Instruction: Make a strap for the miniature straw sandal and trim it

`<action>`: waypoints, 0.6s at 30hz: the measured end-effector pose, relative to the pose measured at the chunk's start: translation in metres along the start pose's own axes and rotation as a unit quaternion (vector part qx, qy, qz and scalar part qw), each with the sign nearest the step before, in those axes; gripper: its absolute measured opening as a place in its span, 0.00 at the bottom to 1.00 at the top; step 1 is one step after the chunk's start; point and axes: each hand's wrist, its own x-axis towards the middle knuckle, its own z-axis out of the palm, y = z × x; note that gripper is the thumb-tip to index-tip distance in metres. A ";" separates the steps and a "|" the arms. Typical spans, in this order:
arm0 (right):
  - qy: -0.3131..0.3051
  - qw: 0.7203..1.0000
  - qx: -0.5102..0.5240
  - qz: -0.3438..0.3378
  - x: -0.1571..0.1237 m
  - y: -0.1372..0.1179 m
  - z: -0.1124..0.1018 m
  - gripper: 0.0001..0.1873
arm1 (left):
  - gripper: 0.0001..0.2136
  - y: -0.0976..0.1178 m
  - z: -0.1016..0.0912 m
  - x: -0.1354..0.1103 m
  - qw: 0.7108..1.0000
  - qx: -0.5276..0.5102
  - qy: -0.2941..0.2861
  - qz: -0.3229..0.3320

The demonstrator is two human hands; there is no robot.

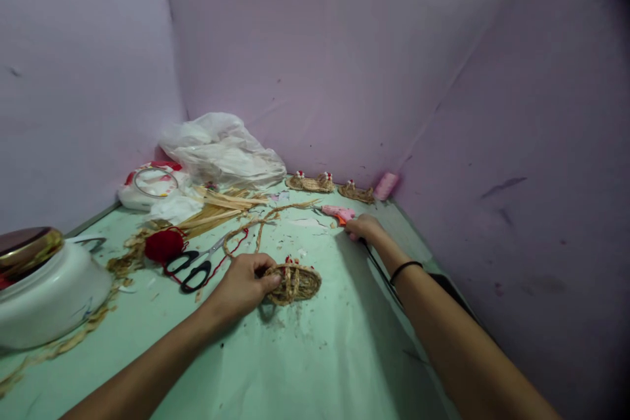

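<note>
My left hand [245,283] is closed on a small woven straw sandal [295,282] that rests on the pale green table [315,354]. My right hand [363,228] reaches further out and is closed on the handle of a pink glue gun [338,212] lying on the table. A black band circles my right wrist. A braided straw cord [256,226] loops across the table just beyond the sandal.
Black-handled scissors [193,269] and a red yarn ball [164,244] lie left of the sandal. Straw strips [221,207], a plastic bag [221,147] and a white pot [46,292] sit further left. Finished sandals [310,182] and a pink spool [386,185] stand against the purple wall.
</note>
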 end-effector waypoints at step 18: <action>-0.109 0.871 0.470 -0.090 -0.120 0.007 -0.030 0.08 | 0.11 -0.012 -0.008 0.013 0.993 -0.118 -0.001 -0.026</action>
